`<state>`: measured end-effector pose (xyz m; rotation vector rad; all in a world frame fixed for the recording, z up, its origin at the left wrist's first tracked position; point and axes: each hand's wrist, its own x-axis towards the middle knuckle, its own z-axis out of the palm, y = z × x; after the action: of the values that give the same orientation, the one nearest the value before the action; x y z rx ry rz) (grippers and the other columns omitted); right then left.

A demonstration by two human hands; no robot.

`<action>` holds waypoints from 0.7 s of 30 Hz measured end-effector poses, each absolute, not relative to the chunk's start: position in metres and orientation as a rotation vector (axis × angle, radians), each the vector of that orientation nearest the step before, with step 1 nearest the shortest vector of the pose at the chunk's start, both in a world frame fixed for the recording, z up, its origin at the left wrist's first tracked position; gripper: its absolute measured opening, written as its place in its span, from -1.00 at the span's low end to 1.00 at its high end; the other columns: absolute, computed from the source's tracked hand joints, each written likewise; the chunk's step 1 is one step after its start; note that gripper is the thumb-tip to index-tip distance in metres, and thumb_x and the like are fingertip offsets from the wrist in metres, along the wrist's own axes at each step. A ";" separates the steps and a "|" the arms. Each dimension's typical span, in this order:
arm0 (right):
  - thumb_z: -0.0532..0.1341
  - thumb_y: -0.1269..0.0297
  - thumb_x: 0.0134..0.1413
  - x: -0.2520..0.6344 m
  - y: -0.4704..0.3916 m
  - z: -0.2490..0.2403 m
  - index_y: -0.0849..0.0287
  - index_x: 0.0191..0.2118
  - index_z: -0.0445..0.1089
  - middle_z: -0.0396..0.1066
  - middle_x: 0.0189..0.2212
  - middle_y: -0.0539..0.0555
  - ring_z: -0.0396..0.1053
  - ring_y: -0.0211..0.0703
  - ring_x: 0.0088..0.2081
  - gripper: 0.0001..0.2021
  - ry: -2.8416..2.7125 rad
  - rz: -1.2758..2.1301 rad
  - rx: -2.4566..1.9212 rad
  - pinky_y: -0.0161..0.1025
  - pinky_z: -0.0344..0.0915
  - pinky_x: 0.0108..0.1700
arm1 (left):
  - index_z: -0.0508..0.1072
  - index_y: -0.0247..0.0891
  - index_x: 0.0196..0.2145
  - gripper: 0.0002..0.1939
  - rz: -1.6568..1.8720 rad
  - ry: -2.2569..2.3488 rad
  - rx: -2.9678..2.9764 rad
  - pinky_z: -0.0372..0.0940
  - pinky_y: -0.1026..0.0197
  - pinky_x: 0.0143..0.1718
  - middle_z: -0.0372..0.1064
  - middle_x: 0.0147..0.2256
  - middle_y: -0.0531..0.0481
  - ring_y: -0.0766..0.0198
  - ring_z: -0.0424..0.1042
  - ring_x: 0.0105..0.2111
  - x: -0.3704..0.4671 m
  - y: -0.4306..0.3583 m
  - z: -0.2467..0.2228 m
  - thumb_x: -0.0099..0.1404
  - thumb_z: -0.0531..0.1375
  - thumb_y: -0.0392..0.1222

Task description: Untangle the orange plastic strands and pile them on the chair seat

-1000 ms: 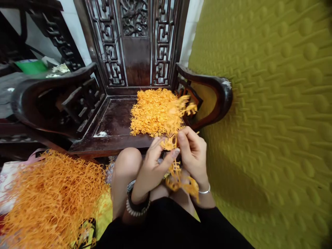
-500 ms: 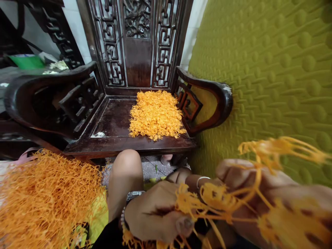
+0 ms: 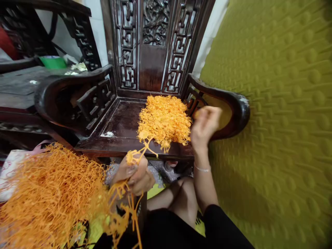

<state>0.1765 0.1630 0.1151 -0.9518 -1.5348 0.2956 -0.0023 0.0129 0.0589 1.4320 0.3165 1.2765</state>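
Note:
Orange branching strands (image 3: 121, 218) hang from my left hand (image 3: 136, 174), which is closed on them in front of the chair seat. One piece sticks up from the fist toward the seat. My right hand (image 3: 206, 126) is raised beside the right armrest, fingers curled together and blurred; a bit of orange shows at the fingertips, too small to name. Near it, a flat pile of orange pieces (image 3: 164, 119) lies on the right part of the dark wooden seat (image 3: 127, 119). A larger heap of orange strands (image 3: 57, 193) fills the lower left.
The chair's curved left armrest (image 3: 49, 93) and right armrest (image 3: 238, 107) flank the seat. A green textured surface (image 3: 275, 121) rises at the right. A green bowl (image 3: 53, 62) stands on a dark surface at the back left. My knees are below the seat.
Both hands have moved left and apart. My right hand has let go of the strands and risen beside the pile; my left hand still holds strands. The view has shifted left.

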 end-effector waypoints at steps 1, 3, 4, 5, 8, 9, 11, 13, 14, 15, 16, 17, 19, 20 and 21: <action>0.09 0.06 0.23 0.170 0.178 0.106 0.13 -0.40 0.35 0.37 -0.28 0.15 0.28 0.00 -0.14 -0.71 -1.617 0.217 -1.028 0.01 0.21 -0.02 | -0.14 -0.18 -0.70 -0.37 1.330 0.254 1.242 -0.17 0.32 -0.81 -0.36 -0.94 0.23 0.46 -0.27 -0.96 -0.005 0.011 0.061 0.19 -0.12 0.39; 0.18 0.07 0.14 0.160 0.199 0.090 0.15 -0.48 0.33 0.40 -0.32 0.19 0.28 0.08 -0.14 -0.71 -1.771 0.160 -1.161 0.07 0.16 0.00 | -0.12 -0.18 -0.67 -0.43 1.371 0.158 0.988 -0.17 0.32 -0.82 -0.38 -0.92 0.28 0.48 -0.34 -0.95 -0.009 0.007 0.066 0.22 0.01 0.26; 0.19 0.07 0.12 0.158 0.204 0.084 0.16 -0.50 0.33 0.42 -0.31 0.19 0.28 0.09 -0.13 -0.71 -1.798 0.170 -1.185 0.08 0.15 0.02 | -0.12 -0.18 -0.67 -0.44 1.380 0.144 0.923 -0.18 0.32 -0.82 -0.40 -0.92 0.29 0.48 -0.37 -0.94 -0.010 0.006 0.068 0.22 0.04 0.22; 0.20 0.06 0.12 0.156 0.204 0.080 0.16 -0.49 0.34 0.43 -0.31 0.19 0.29 0.09 -0.12 -0.70 -1.786 0.196 -1.169 0.08 0.16 0.03 | -0.13 -0.18 -0.67 -0.43 1.397 0.144 0.879 -0.21 0.31 -0.83 -0.42 -0.91 0.29 0.48 -0.39 -0.94 -0.010 0.006 0.069 0.22 0.06 0.20; 0.13 -0.02 0.16 0.153 0.180 0.080 0.15 -0.40 0.38 0.44 -0.32 0.12 0.37 -0.02 -0.16 -0.67 -1.699 0.495 -0.945 -0.03 0.25 0.00 | -0.16 -0.17 -0.68 -0.41 1.433 0.175 0.802 -0.27 0.31 -0.84 -0.47 -0.91 0.30 0.49 -0.42 -0.94 -0.007 0.007 0.072 0.20 0.10 0.18; 0.09 -0.07 0.19 0.152 0.167 0.084 0.14 -0.35 0.39 0.44 -0.33 0.10 0.39 -0.07 -0.20 -0.64 -1.663 0.675 -0.838 -0.08 0.30 -0.04 | -0.17 -0.17 -0.68 -0.41 1.440 0.188 0.784 -0.27 0.31 -0.83 -0.47 -0.91 0.30 0.49 -0.43 -0.94 -0.006 0.008 0.073 0.20 0.11 0.16; -0.02 -0.19 0.20 0.149 0.140 0.093 0.08 -0.20 0.38 0.44 -0.30 0.08 0.43 -0.12 -0.24 -0.54 -1.600 1.026 -0.652 -0.13 0.39 -0.15 | -0.17 -0.18 -0.67 -0.42 1.433 0.201 0.771 -0.27 0.31 -0.80 -0.48 -0.89 0.30 0.52 -0.45 -0.91 -0.004 0.008 0.075 0.23 0.10 0.10; -0.11 -0.33 0.13 0.147 0.115 0.101 0.02 -0.08 0.32 0.42 -0.25 0.07 0.44 -0.14 -0.29 -0.42 -1.559 1.256 -0.532 -0.17 0.42 -0.30 | -0.17 -0.19 -0.67 -0.44 1.398 0.146 0.795 -0.27 0.31 -0.78 -0.45 -0.88 0.28 0.52 -0.42 -0.90 -0.003 0.009 0.080 0.26 0.09 0.04; -0.14 -0.39 0.08 0.146 0.105 0.105 -0.01 -0.04 0.29 0.41 -0.24 0.07 0.44 -0.14 -0.33 -0.37 -1.543 1.320 -0.502 -0.21 0.41 -0.40 | -0.16 -0.21 -0.67 -0.45 1.371 0.127 0.799 -0.26 0.31 -0.76 -0.43 -0.87 0.27 0.52 -0.40 -0.89 -0.003 0.009 0.081 0.26 0.09 0.01; -0.13 -0.42 0.05 0.145 0.097 0.108 -0.02 -0.02 0.26 0.41 -0.26 0.06 0.42 -0.17 -0.39 -0.35 -1.527 1.351 -0.493 -0.25 0.36 -0.50 | -0.15 -0.22 -0.67 -0.46 1.344 0.125 0.798 -0.24 0.30 -0.74 -0.40 -0.86 0.25 0.52 -0.37 -0.88 -0.002 0.009 0.083 0.26 0.09 -0.01; -0.10 -0.41 0.05 0.144 0.090 0.110 -0.03 -0.01 0.25 0.40 -0.32 0.03 0.38 -0.22 -0.49 -0.37 -1.511 1.358 -0.506 -0.31 0.27 -0.59 | -0.13 -0.23 -0.67 -0.47 1.328 0.136 0.797 -0.21 0.30 -0.72 -0.38 -0.85 0.24 0.51 -0.35 -0.86 -0.002 0.009 0.084 0.27 0.09 -0.03; -0.03 -0.36 0.08 0.143 0.085 0.111 -0.02 -0.03 0.26 0.37 -0.41 -0.01 0.29 -0.28 -0.58 -0.43 -1.488 1.341 -0.538 -0.35 0.16 -0.66 | -0.12 -0.23 -0.67 -0.48 1.325 0.157 0.800 -0.19 0.29 -0.70 -0.36 -0.84 0.22 0.50 -0.33 -0.84 -0.001 0.009 0.085 0.27 0.09 -0.04; 0.11 -0.19 0.14 0.141 0.080 0.113 0.03 -0.15 0.31 0.20 -0.60 -0.12 0.05 -0.38 -0.70 -0.60 -1.427 1.248 -0.615 -0.39 -0.05 -0.70 | -0.10 -0.24 -0.67 -0.49 1.337 0.216 0.819 -0.15 0.28 -0.67 -0.34 -0.82 0.20 0.48 -0.32 -0.81 -0.001 0.008 0.085 0.29 0.06 -0.02; 0.16 -0.10 0.15 0.140 0.078 0.113 0.06 -0.25 0.32 0.10 -0.65 -0.15 -0.05 -0.41 -0.71 -0.68 -1.388 1.178 -0.645 -0.39 -0.11 -0.69 | -0.09 -0.24 -0.68 -0.48 1.339 0.242 0.842 -0.14 0.27 -0.67 -0.34 -0.82 0.19 0.48 -0.32 -0.80 -0.001 0.007 0.084 0.31 0.03 0.01; 0.19 -0.03 0.16 0.140 0.077 0.112 0.09 -0.35 0.31 0.03 -0.67 -0.16 -0.09 -0.42 -0.70 -0.71 -1.343 1.105 -0.662 -0.38 -0.13 -0.67 | -0.09 -0.24 -0.68 -0.47 1.339 0.291 0.868 -0.14 0.27 -0.67 -0.33 -0.82 0.18 0.48 -0.33 -0.80 -0.002 0.006 0.083 0.32 0.00 0.05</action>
<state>0.1395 0.0775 0.1125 -0.6622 -1.3425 1.1052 -0.0024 0.0058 0.0834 0.8685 0.2908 1.3391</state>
